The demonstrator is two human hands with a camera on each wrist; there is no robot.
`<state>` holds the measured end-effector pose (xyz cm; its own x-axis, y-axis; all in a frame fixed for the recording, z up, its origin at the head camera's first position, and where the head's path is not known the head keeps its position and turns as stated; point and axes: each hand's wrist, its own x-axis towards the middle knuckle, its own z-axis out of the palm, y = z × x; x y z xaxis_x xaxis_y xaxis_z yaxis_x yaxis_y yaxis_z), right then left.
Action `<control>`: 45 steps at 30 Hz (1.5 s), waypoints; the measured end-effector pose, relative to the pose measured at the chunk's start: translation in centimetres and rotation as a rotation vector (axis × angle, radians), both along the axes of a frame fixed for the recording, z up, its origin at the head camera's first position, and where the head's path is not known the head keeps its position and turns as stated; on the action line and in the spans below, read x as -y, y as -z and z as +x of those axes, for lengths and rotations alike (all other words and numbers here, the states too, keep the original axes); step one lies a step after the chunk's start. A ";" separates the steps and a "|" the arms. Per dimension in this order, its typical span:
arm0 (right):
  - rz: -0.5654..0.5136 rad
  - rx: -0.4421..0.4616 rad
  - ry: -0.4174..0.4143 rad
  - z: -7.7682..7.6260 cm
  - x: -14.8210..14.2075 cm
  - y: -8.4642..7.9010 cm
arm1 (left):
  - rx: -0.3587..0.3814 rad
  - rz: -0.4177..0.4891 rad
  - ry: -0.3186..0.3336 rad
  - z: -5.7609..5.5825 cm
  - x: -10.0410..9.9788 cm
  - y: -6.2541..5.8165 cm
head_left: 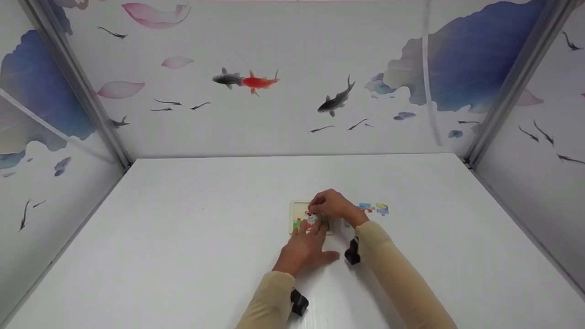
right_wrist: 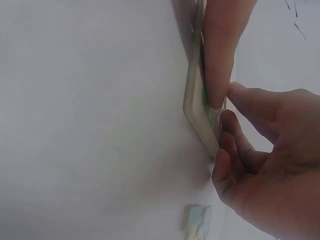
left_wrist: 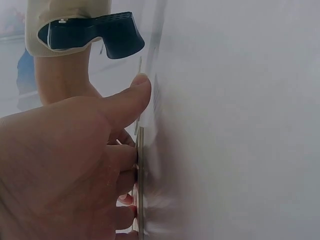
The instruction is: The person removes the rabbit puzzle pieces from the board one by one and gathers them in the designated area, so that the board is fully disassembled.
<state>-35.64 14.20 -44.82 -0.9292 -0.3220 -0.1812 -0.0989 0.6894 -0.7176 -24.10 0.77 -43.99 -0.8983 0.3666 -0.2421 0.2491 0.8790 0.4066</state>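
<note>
Two grips [head_left: 304, 251] [head_left: 336, 204], one puzzle tray [head_left: 291, 217], two wrist cameras [head_left: 353, 252] [head_left: 299, 302]

The white back wall [head_left: 274, 132] bears painted fish [head_left: 259, 82] (one red), petals [head_left: 121, 89], perhaps lotus leaves [head_left: 470, 55].

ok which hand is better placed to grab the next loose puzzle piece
Probably the right hand: it is nearer the loose puzzle pieces, right of the puzzle board, while the left hand is farther away, its fingers on the board.

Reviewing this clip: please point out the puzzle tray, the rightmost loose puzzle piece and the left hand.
Puzzle tray [head_left: 300, 209]: head view, bare board near its upper-left corner.
Rightmost loose puzzle piece [head_left: 383, 210]: head view, middle of its face.
Left hand [head_left: 302, 251]: head view, back of the hand.
</note>
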 end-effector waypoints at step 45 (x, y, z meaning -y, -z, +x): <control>0.185 0.011 -0.065 1.1 -11.3 -3.4 | -0.009 0.003 -0.020 0.0 -0.1 0.6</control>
<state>-34.53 25.52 -41.42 -0.9052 -0.3412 -0.2532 -0.1400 0.8022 -0.5804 -24.05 0.84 -44.59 -0.9076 0.3494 -0.2327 0.2355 0.8827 0.4067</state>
